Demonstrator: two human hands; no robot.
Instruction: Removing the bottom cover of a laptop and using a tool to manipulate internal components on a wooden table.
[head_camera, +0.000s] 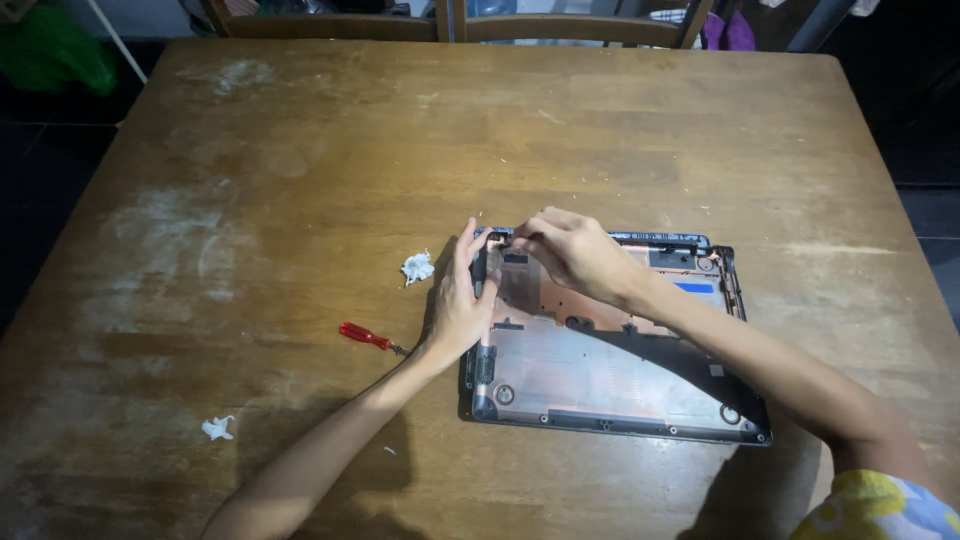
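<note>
Wooden table. Opened laptop base shell, near edge, internals bare. Right hand pinching a small part at its far-left corner. Left hand, fingers loosely curled, steadying the left rim. Red screwdriver idle beside. Two paper wads.

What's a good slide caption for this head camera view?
Both hands, left hand and right hand, work an opened laptop base; red screwdriver alongside.
</note>
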